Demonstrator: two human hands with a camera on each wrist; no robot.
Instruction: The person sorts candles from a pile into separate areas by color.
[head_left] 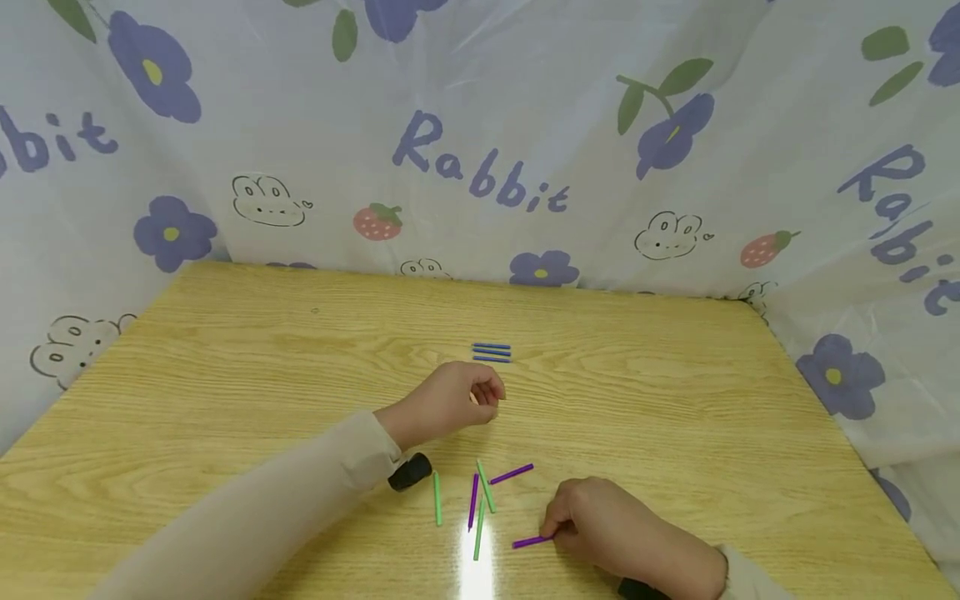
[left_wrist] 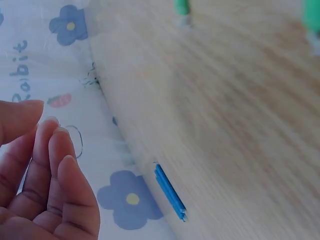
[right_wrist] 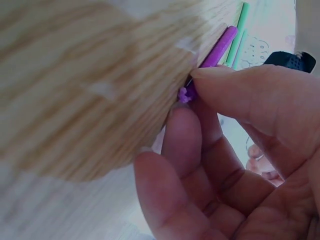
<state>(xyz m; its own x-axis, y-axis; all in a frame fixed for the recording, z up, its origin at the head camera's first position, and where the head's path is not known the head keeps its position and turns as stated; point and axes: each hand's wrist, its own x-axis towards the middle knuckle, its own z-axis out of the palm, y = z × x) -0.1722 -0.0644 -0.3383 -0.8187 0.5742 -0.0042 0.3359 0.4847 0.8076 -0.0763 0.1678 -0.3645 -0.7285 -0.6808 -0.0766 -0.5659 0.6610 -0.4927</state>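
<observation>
My right hand [head_left: 615, 525] pinches one end of a thin purple candle [head_left: 531, 542] between thumb and fingertips, low over the table. In the right wrist view that candle [right_wrist: 220, 46] slants up away from the thumb. My left hand [head_left: 450, 398] hovers with loosely curled fingers and nothing in them, just in front of three blue candles [head_left: 492, 352] lying side by side. Between the hands lie two more purple candles, one slanted [head_left: 512, 474] and one nearly upright in view [head_left: 473, 500], among three green candles [head_left: 438, 500].
The wooden table [head_left: 637, 392] runs back to a white curtain [head_left: 480, 83] printed with flowers and rabbits. A black wrist strap piece [head_left: 410, 472] sits under the left cuff, close to the leftmost green candle. Light glares on the table's near middle.
</observation>
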